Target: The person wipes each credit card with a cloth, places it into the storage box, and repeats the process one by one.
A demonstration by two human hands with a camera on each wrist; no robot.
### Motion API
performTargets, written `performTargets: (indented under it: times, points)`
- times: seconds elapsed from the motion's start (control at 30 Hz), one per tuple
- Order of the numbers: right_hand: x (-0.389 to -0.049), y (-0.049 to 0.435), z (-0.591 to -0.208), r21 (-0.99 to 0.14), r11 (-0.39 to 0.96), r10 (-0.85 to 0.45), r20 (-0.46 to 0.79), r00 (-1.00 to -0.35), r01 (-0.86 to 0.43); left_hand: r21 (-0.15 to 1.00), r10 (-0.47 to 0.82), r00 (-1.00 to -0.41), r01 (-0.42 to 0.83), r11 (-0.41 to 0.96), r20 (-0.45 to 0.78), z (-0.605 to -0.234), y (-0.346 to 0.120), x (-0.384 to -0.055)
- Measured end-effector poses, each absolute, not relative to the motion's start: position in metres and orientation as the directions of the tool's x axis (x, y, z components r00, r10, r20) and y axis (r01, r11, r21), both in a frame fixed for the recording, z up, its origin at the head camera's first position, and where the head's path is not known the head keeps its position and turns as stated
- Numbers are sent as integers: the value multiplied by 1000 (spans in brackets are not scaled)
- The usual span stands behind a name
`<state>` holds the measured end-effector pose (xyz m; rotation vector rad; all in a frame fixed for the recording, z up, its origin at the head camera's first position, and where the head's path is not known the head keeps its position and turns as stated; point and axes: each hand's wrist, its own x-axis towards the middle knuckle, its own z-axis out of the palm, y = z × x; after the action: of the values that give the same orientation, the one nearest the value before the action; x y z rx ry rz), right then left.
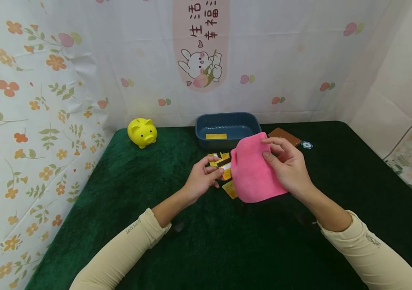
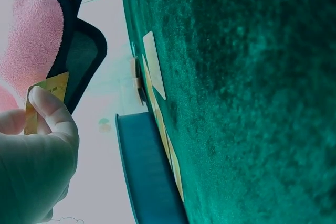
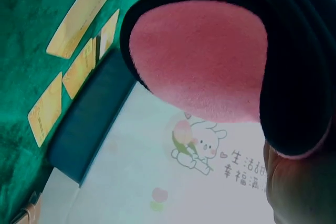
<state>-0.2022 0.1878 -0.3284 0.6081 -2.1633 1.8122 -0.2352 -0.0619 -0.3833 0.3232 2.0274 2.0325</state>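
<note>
My left hand [image 1: 198, 179] pinches a yellow bank card [image 1: 226, 173] with a dark stripe between thumb and fingers. In the left wrist view that card [image 2: 59, 85] stands against the dark edge of a fuzzy pink cloth item [image 2: 34, 30]. My right hand [image 1: 291, 167] grips this pink cloth item [image 1: 254, 173] near its upper right corner and holds it up over the table. Its dark-edged pink side [image 3: 199, 56] shows in the right wrist view; its exact kind I cannot tell. Several other yellow cards [image 1: 230, 189] lie on the green cloth beneath the hands.
A blue box [image 1: 209, 144] stands behind the hands, with a yellow card [image 1: 215, 136] inside it. To its right are a brown wallet [image 1: 286, 136] and a poker chip [image 1: 306, 145]. A yellow piggy bank [image 1: 142, 132] stands at the back left. Patterned curtains hang behind.
</note>
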Motion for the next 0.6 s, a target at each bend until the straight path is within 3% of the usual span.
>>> performTargets:
  times: [0.37, 0.6]
  points:
    - [-206, 188, -335, -915, 154, -265, 326, -908, -373, 1000, 343, -939, 8, -22, 15, -384, -63, -235]
    - [-211, 184, -343, -914, 182, -242, 317, -917, -364, 998, 345, -937, 37, -60, 56, -385, -62, -235]
